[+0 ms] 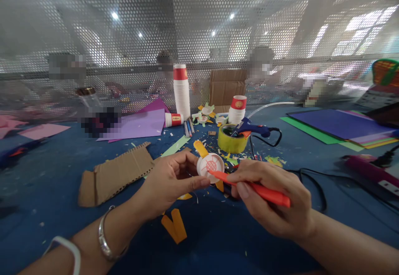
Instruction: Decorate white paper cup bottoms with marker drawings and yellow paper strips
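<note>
My left hand [174,177] pinches the edge of a small round white paper piece [203,168], a cup bottom by its look, with orange paper strips sticking out at top and bottom. Red lines in a grid pattern show on its face. My right hand [274,196] is closed around a red marker [268,194], whose tip touches or nearly touches the red drawing. Folded orange paper strips [175,226] lie on the blue table below my left hand. Behind the white piece stands a roll of yellow-green tape [232,142] with a blue glue gun [254,128] resting on it.
Corrugated cardboard [120,175] lies at left. Paper cups [181,96] stand stacked at the back, with a shorter stack [237,111] to their right. Coloured sheets [339,125] and a purple power strip [370,171] are at right, with black cables. Paper scraps litter the middle.
</note>
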Action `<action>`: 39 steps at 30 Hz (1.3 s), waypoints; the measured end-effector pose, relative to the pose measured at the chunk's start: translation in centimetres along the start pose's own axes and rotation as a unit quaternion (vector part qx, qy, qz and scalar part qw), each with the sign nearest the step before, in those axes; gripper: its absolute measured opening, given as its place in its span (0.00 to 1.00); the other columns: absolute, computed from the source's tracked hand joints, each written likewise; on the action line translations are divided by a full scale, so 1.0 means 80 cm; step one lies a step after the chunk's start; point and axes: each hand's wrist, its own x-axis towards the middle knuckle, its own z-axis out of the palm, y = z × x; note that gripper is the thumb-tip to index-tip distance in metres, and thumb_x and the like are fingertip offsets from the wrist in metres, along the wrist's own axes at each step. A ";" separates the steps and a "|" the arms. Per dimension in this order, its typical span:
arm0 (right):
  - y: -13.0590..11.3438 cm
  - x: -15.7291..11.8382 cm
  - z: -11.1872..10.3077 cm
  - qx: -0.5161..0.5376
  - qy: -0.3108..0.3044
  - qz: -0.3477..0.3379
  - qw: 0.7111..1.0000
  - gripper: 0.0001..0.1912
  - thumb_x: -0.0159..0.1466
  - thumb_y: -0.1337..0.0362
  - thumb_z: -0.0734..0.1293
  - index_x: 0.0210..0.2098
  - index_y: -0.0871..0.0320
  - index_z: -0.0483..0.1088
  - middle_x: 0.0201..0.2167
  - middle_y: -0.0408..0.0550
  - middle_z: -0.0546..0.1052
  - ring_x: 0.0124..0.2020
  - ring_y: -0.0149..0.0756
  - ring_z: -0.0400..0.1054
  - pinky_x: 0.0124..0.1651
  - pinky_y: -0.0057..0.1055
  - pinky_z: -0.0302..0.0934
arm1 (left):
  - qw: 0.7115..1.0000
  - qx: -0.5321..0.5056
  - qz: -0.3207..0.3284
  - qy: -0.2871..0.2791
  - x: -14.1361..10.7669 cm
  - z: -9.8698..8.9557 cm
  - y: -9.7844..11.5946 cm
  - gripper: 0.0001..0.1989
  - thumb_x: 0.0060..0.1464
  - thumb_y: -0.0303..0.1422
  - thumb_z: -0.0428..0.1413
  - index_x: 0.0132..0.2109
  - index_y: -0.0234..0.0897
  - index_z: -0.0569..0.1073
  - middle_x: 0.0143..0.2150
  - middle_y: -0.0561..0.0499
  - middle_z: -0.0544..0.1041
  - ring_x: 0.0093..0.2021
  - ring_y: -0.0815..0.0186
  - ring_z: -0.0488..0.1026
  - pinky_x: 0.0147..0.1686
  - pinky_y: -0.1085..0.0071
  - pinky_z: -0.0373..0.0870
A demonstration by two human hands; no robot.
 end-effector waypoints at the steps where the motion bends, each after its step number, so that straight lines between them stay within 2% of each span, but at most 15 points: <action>1: 0.000 0.000 0.000 0.003 -0.001 0.000 1.000 0.13 0.60 0.77 0.62 0.39 0.56 0.72 0.22 0.43 0.75 0.21 0.31 0.70 0.25 0.29 0.67 | 1.000 0.004 0.002 0.002 0.000 0.000 0.000 0.14 0.47 0.33 0.69 0.36 0.35 0.72 0.33 0.55 0.77 0.33 0.71 0.72 0.36 0.72 0.69; 6: 0.002 -0.002 0.001 0.007 0.001 -0.001 1.000 0.12 0.59 0.77 0.62 0.38 0.57 0.72 0.21 0.42 0.75 0.21 0.31 0.70 0.26 0.28 0.67 | 0.999 0.026 0.019 0.011 -0.001 -0.002 0.001 0.14 0.47 0.34 0.69 0.36 0.35 0.72 0.33 0.55 0.77 0.33 0.72 0.72 0.35 0.74 0.68; 12: 0.000 -0.001 -0.001 0.015 -0.023 0.017 0.999 0.11 0.59 0.76 0.62 0.35 0.58 0.73 0.21 0.42 0.76 0.20 0.29 0.70 0.25 0.27 0.66 | 0.997 0.051 0.051 0.026 0.000 -0.003 0.000 0.12 0.48 0.34 0.68 0.36 0.35 0.73 0.35 0.52 0.78 0.35 0.69 0.73 0.38 0.71 0.70; 22: 0.003 -0.001 -0.003 0.016 0.018 0.042 0.999 0.10 0.60 0.76 0.62 0.35 0.58 0.73 0.20 0.43 0.75 0.20 0.31 0.70 0.26 0.30 0.66 | 0.994 0.092 0.051 0.036 0.000 -0.004 -0.002 0.16 0.47 0.39 0.68 0.36 0.36 0.73 0.33 0.53 0.76 0.32 0.69 0.71 0.33 0.71 0.69; 29: 0.002 0.001 -0.002 -0.011 0.016 0.019 1.000 0.10 0.59 0.76 0.62 0.33 0.57 0.72 0.18 0.41 0.74 0.21 0.30 0.71 0.25 0.28 0.66 | 0.993 0.103 0.037 0.036 0.000 -0.004 -0.001 0.16 0.47 0.40 0.68 0.37 0.36 0.72 0.33 0.52 0.76 0.32 0.69 0.71 0.32 0.71 0.68; 36: 0.000 0.004 -0.003 -0.031 -0.012 0.038 0.999 0.09 0.60 0.75 0.62 0.31 0.58 0.72 0.20 0.42 0.75 0.19 0.29 0.68 0.23 0.27 0.64 | 0.989 0.117 0.071 0.052 -0.001 -0.007 -0.002 0.14 0.49 0.39 0.67 0.37 0.37 0.73 0.35 0.52 0.77 0.34 0.68 0.71 0.35 0.70 0.68; 39: 0.000 0.003 -0.003 -0.019 0.002 0.041 0.999 0.09 0.60 0.75 0.62 0.32 0.57 0.72 0.19 0.41 0.75 0.20 0.30 0.69 0.24 0.28 0.65 | 0.988 0.127 0.073 0.056 0.000 -0.008 -0.003 0.14 0.49 0.39 0.67 0.37 0.37 0.73 0.35 0.51 0.77 0.34 0.67 0.72 0.35 0.69 0.68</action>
